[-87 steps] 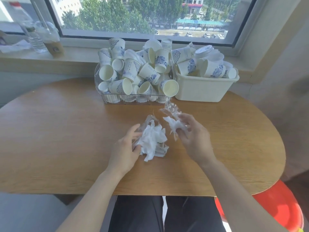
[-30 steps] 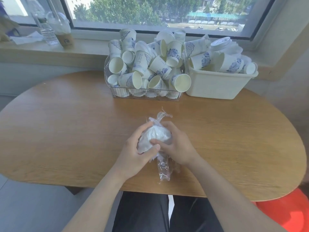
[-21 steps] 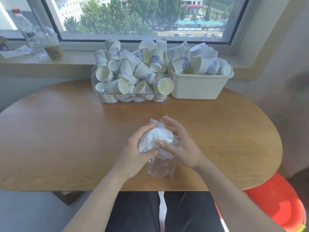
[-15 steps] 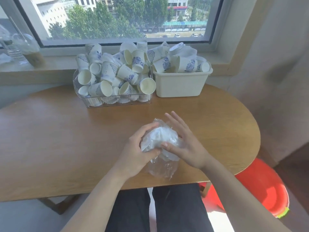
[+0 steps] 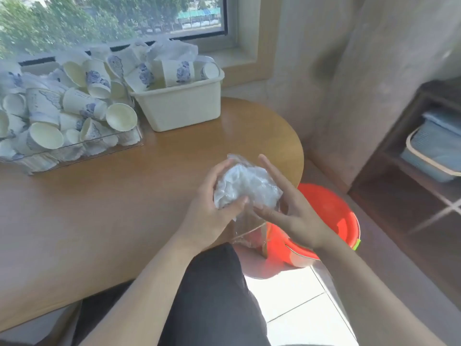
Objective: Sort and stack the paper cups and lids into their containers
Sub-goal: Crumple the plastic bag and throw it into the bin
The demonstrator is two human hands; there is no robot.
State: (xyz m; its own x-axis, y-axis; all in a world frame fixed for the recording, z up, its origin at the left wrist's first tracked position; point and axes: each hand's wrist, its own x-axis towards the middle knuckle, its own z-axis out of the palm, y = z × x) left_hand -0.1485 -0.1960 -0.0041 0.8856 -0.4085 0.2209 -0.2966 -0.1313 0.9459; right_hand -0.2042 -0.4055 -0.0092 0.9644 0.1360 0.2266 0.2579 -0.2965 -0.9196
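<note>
A rounded wooden desk (image 5: 104, 196) fills the left and centre. On the floor to its right, near the person's knee, sits a bright orange plastic bucket (image 5: 329, 218). At the far left of the desk stands a clear plastic container (image 5: 82, 151) heaped with loose white paper cups with blue patterns (image 5: 79, 103). Just to its right stands a cream rectangular plastic tub (image 5: 184, 106), also piled with the same cups. Over the near right edge of the desk, a crumpled white wad wrapped in clear plastic film (image 5: 245, 187) is pressed between two bare hands. The left hand (image 5: 212, 211) curls around its left side, gripping it. The right hand (image 5: 287, 203) lies flat against its right side, fingers straight.
</note>
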